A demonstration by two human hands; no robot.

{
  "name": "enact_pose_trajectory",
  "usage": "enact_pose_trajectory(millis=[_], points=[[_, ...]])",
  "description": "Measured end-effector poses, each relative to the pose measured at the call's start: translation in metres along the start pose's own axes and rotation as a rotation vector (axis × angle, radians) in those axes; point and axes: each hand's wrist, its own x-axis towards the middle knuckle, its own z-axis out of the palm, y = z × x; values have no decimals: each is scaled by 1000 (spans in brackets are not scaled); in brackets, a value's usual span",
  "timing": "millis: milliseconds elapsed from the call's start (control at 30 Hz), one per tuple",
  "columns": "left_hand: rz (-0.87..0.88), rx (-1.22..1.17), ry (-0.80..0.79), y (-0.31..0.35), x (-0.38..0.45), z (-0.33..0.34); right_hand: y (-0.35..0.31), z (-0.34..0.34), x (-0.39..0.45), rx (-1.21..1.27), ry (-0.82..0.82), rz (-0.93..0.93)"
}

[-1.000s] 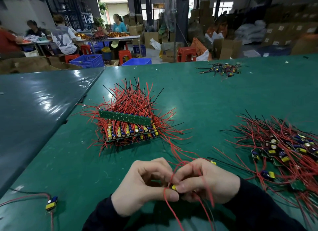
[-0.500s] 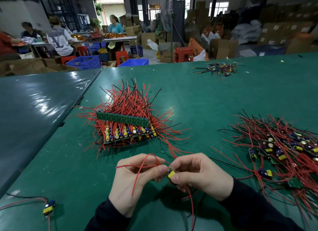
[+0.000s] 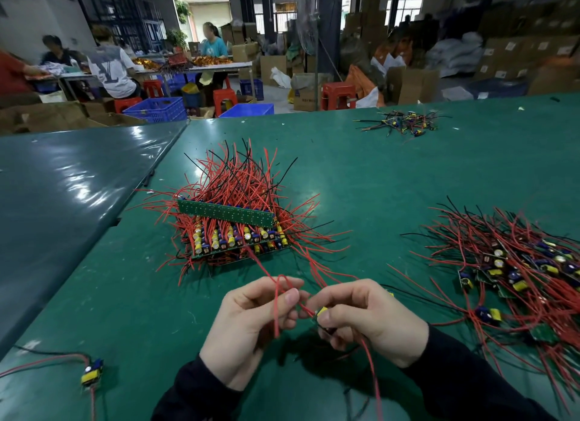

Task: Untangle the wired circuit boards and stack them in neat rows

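The green desk point(image 3: 361, 169) is filling the frame, offering open room at center. The stacked boards point(image 3: 232, 229) are sitting mid-left, wires splaying outward; the tangled pile point(image 3: 514, 270) is waiting at right. At bottom center, the left hand point(image 3: 251, 323) is pinching a red wire point(image 3: 276, 307), probably drawing it straight, while the right hand point(image 3: 367, 320) is gripping a small board point(image 3: 321, 311).

Small circuit board point(image 3: 320, 313) (red-wired) held mid-air, neat stacked rows point(image 3: 233, 237) beyond, tangled pile point(image 3: 518, 270) right.
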Motion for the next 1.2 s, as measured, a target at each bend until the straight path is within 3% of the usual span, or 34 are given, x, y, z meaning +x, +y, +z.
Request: enact_pose_trajectory(millis=[300, 533, 833, 1067, 1200], points=[[6, -64, -236, 0, -2, -4, 1, 5, -2, -12, -120, 2], [82, 178, -85, -8, 3, -4, 4, 6, -2, -206, 5, -160], [311, 442, 44, -13, 4, -1, 10, 7, 2, -269, 160, -96], [202, 276, 200, -19, 5, 4, 15, 11, 0, -500, 210, -272], [167, 155, 147, -15, 8, 3, 11, 12, 0, -270, 134, -136]])
